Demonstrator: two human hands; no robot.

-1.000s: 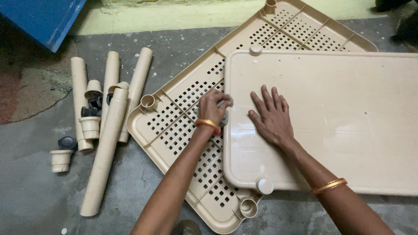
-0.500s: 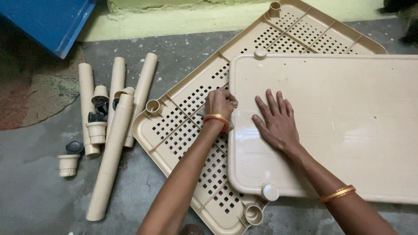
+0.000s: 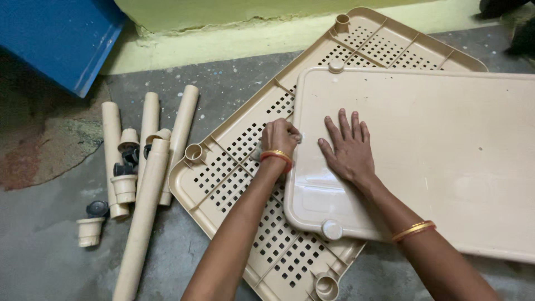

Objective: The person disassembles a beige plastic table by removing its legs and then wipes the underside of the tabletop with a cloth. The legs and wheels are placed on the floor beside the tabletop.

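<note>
On the grey floor (image 3: 50, 262), a solid beige panel (image 3: 434, 150) lies over a perforated beige tray (image 3: 234, 161). The right hand (image 3: 348, 147) presses flat and open on the panel; the left hand (image 3: 280, 138) is clenched around a small cloth (image 3: 257, 154) at its edge.

The left hand (image 3: 280, 139) is curled into a loose fist, knuckles up, its fingers (image 3: 290, 134) bunched and pressing down; whether they grip something small cannot be told. Its forearm runs from the near edge up and to the right, with an orange bangle at the wrist. The right hand (image 3: 348, 147) lies flat, palm down, fingers (image 3: 345, 124) spread and pointing far. Its forearm comes in from the near right, with a gold bangle partway up it.
</note>
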